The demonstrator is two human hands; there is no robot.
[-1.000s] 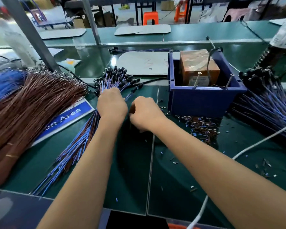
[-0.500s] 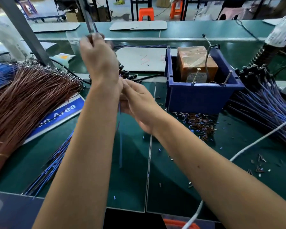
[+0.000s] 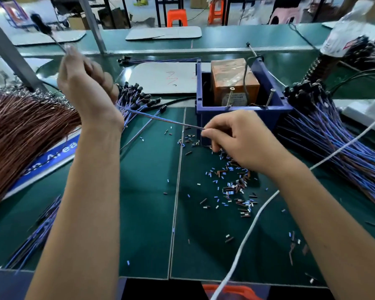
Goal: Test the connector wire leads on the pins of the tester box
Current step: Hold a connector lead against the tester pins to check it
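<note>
Now the hands have parted: half a second ago they were close together at centre, and the right hand (image 3: pixel 238 137) has since dropped low toward the blue bin (image 3: pixel 243 118), while the left hand (image 3: pixel 89 85) stays raised at far left. One connector wire (image 3: pixel 160 120) is stretched taut between them, slanting down from left to right. Left hand is curled round the wire's upper part, its black connector end (image 3: pixel 40 23) blurred above the knuckles. Right thumb and forefinger pinch the lead end just left of the bin's near wall, other fingers loosely curled over the insulation scraps (image 3: pixel 232 187).

Tester box (image 3: pixel 234 81), orange-brown, sits inside the blue bin; two pins (image 3: pixel 230 98) stand at the bin's near rim, just beyond the right hand, lead not touching them.

Open green mat (image 3: pixel 147 202) lies between the forearms. Brown wire bundle (image 3: pixel 20 131) crowds the left edge, blue bundle (image 3: pixel 333 137) the right, white cord (image 3: pixel 258 215) crosses near right.
</note>
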